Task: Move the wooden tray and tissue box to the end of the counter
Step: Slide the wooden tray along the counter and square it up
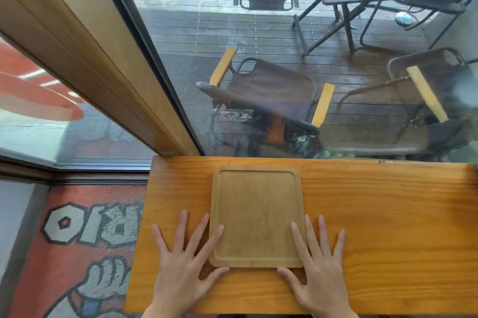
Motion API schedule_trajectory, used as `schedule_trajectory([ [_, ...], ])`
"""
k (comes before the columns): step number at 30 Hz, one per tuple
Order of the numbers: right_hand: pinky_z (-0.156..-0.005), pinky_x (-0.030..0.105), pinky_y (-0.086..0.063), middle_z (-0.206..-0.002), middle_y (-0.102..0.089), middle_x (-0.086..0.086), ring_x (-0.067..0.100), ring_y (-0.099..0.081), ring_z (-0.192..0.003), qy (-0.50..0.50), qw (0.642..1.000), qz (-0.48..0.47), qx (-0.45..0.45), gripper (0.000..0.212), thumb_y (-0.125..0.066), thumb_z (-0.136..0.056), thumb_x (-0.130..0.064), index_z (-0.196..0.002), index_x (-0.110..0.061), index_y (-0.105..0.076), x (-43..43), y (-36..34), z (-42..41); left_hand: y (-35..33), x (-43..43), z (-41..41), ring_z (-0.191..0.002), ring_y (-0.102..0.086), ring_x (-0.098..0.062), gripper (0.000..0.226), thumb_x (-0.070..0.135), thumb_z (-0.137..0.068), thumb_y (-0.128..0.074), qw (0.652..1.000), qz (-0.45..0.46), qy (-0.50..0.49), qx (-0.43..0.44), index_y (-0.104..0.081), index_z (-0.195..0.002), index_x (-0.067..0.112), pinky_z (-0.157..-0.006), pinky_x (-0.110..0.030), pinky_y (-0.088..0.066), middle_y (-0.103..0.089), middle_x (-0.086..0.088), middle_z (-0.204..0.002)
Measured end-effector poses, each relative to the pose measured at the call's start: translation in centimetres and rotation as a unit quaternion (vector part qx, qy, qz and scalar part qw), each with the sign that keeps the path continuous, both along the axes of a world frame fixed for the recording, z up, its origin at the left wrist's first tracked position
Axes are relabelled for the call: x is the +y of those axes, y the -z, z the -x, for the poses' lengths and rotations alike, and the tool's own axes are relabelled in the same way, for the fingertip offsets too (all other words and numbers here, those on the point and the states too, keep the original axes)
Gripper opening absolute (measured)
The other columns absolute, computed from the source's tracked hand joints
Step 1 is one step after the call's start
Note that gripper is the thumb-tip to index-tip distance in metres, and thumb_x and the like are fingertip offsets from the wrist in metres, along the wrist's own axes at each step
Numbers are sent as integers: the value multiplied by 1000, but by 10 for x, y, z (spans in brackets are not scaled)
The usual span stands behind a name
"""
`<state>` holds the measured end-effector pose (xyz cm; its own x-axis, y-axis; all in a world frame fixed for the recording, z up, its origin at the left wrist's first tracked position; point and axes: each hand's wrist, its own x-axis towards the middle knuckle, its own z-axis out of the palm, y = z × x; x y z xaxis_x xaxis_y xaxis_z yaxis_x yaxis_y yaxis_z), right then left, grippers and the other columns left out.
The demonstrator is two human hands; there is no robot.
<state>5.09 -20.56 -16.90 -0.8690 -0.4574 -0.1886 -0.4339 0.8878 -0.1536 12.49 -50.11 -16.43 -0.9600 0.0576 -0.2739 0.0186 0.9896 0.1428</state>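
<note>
A pale square wooden tray [256,214] with a raised rim lies flat on the orange-brown wooden counter [388,214], close to the counter's left end. My left hand [185,263] rests flat beside the tray's near left corner, fingers spread, with the forefinger lying over the rim. My right hand [316,263] lies flat at the near right corner, fingers spread, its forefinger over the right rim. Neither hand grips the tray. No tissue box is in view.
The counter's left end [141,227] drops off above a painted red floor [77,240]. A window pane [284,58] and a wooden frame post [85,58] stand right behind the counter. Chairs and a table stand outside on a deck.
</note>
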Motion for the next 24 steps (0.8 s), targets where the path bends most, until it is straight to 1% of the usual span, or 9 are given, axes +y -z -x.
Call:
schedule_trajectory([
  [4, -110, 74, -17, -158, -34, 9, 38, -24, -148, 32, 999, 2, 9, 86, -36, -86, -76, -152, -22, -30, -3, 0, 3, 0, 4, 4, -148, -29, -45, 70, 75, -92, -34, 1000, 12, -14, -3, -45, -149, 36, -104, -87, -14, -45, -5, -157],
  [7, -113, 72, -16, -159, -34, 6, 34, -23, -149, 44, 999, 11, 15, 82, -34, -88, -74, -152, -23, -31, -4, 0, 4, 0, 4, 5, -148, -31, -45, 67, 72, -95, -30, 1000, 14, -18, -4, -44, -149, 36, -106, -86, -13, -43, -5, -159],
  [12, -112, 73, -18, -159, -34, 6, 34, -22, -150, 44, 999, 18, 14, 80, -38, -88, -71, -152, -23, -34, -4, 0, 2, -1, 6, 3, -148, -31, -46, 63, 68, -98, -29, 1000, 20, -17, 2, -42, -150, 36, -106, -86, -14, -41, -6, -159],
  [18, -113, 72, -17, -160, -32, 5, 33, -19, -151, 51, 999, 11, 4, 78, -32, -91, -71, -152, -22, -34, -6, -3, 2, -1, 7, 2, -148, -29, -46, 63, 67, -99, -26, 1000, 20, -20, 2, -35, -153, 36, -107, -86, -13, -40, -6, -160],
  [24, -113, 72, -15, -162, -27, 6, 34, -17, -151, 47, 999, -2, -3, 76, -30, -93, -69, -154, -24, -28, -6, -3, 1, -3, 7, 3, -148, -31, -47, 62, 66, -99, -27, 1000, 20, -18, -7, -40, -151, 35, -106, -86, -14, -41, -6, -159],
])
